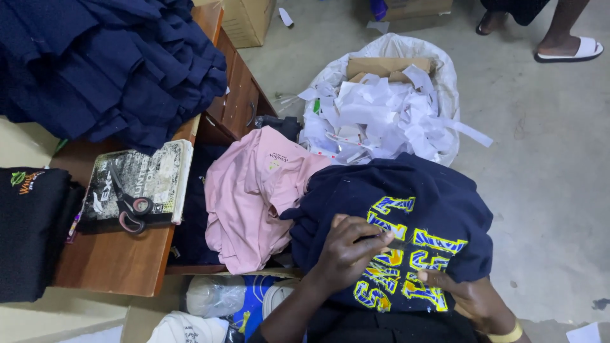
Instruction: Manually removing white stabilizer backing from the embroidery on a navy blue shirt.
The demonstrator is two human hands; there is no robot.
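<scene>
Left hand point(349, 251) pinches a thin tool on the navy printed shirt point(406, 216); right hand point(467, 295) grips its hem. Navy pile point(108, 63) far left, pink shirt point(251, 197) beside.

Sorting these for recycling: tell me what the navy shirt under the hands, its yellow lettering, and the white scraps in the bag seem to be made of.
Navy shirt: soft knit fabric, likely cotton, matte; it drapes and creases.
Yellow lettering: looks like a printed or pressed-on film, flat and slightly glossy with blue stripes; cannot tell which.
White scraps: thin paper or backing strips, curled and crisp-edged, in a white plastic bag.
</scene>
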